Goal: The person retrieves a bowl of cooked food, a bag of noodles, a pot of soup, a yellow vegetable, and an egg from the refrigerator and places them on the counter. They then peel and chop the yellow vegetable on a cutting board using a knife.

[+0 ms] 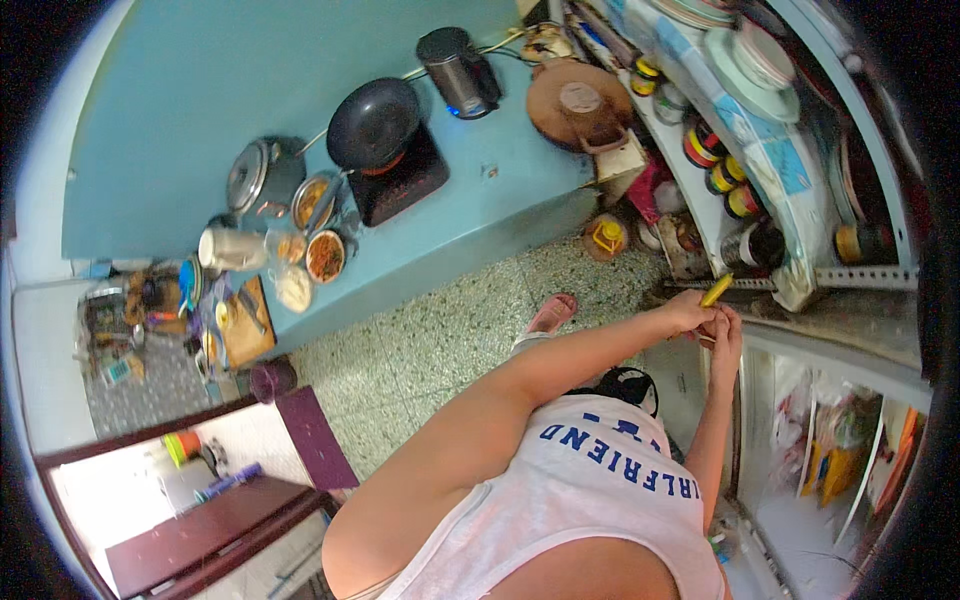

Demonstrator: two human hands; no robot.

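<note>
Both of my hands meet at the right, in front of the shelf edge and beside the opened refrigerator (825,450). My left hand (686,311) and my right hand (724,337) touch each other; which arm is which is hard to tell from the twisted view. A slim yellow object (718,290), its kind unclear, sticks up from between the fingers of the hand nearer the counter. Something small and reddish shows under the fingers, mostly hidden. What the other hand grips cannot be made out.
A blue counter (480,202) carries a black wok (375,124) on a cooktop (401,180), an electric kettle (459,71), a pressure cooker (251,176), food bowls and a cutting board (251,322) with a knife. Jars (703,144) and plates stand on the shelves. An oil container (607,235) is on the floor.
</note>
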